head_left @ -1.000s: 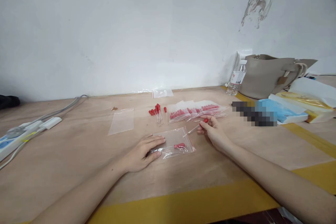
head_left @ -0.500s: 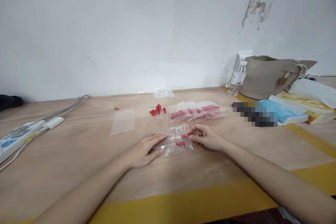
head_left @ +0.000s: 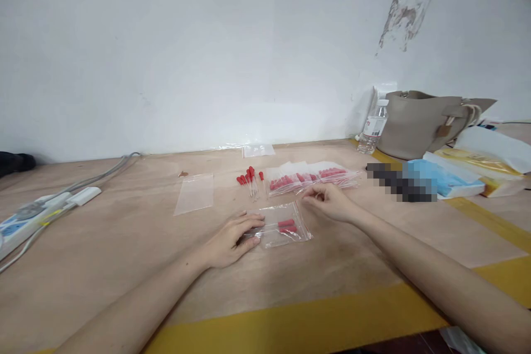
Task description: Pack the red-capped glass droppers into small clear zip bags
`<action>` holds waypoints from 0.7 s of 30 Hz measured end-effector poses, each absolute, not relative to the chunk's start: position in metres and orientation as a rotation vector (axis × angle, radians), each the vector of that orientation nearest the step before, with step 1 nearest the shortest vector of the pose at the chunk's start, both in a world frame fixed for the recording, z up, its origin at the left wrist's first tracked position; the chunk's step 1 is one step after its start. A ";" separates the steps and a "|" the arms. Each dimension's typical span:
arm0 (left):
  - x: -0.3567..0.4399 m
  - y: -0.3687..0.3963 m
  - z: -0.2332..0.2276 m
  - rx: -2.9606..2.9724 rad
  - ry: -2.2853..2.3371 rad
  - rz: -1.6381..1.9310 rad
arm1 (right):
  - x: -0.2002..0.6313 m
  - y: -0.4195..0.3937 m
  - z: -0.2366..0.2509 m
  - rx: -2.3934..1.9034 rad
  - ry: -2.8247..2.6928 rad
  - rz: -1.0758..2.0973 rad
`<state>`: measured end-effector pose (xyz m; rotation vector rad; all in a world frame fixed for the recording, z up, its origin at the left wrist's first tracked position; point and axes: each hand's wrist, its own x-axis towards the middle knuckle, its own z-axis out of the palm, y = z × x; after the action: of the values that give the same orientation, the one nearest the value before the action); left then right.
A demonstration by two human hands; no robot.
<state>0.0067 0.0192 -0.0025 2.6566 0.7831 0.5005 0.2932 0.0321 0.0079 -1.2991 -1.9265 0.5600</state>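
- Since the earlier frame the right hand (head_left: 329, 202) had left the bag mouth and lifted, fingers loosely curled, holding nothing visible.
- The left hand (head_left: 232, 237) lay flat and open on the clear bag (head_left: 282, 225); its fingers hid one bag end.
- Two red-capped droppers (head_left: 287, 225) lay inside, on the wooden bench (head_left: 124, 243) before a white wall (head_left: 186, 50).

Left hand (head_left: 232, 238) lies flat, palm down; right hand (head_left: 329, 202) hovers, fingers loosely curled, grip empty.

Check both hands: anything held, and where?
Left hand presses the zip bag flat at its left end. Right hand holds nothing visible, fingers loosely curled.
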 end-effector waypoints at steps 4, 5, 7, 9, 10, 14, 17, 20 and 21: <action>0.007 0.021 -0.003 2.634 0.805 0.474 | 0.276 0.056 0.028 -1.457 -1.998 0.285; 0.007 0.022 -0.003 2.628 0.809 0.476 | 0.266 0.064 0.031 -1.490 -2.036 0.253; 0.007 0.023 -0.004 2.619 0.803 0.491 | 0.243 0.082 0.033 -1.617 -2.086 0.225; 0.007 0.023 -0.004 2.617 0.783 0.504 | 0.221 0.101 0.031 -1.679 -2.078 0.223; 0.007 0.023 -0.004 2.615 0.775 0.506 | 0.211 0.111 0.029 -1.708 -2.075 0.232; 0.007 0.023 -0.004 2.610 0.778 0.488 | 0.180 0.141 0.020 -1.782 -2.087 0.324; 0.007 0.023 -0.003 2.612 0.765 0.493 | 0.165 0.154 0.019 -1.790 -2.096 0.408; 0.006 0.022 -0.002 2.615 0.749 0.504 | 0.163 0.157 0.024 -1.748 -2.065 0.460; 0.006 0.021 -0.002 2.616 0.750 0.503 | 0.168 0.154 0.027 -1.727 -2.043 0.467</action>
<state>0.0062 0.0214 -0.0021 2.6155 0.7496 0.5034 0.1681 0.1544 0.0269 -1.7267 -2.0432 0.4671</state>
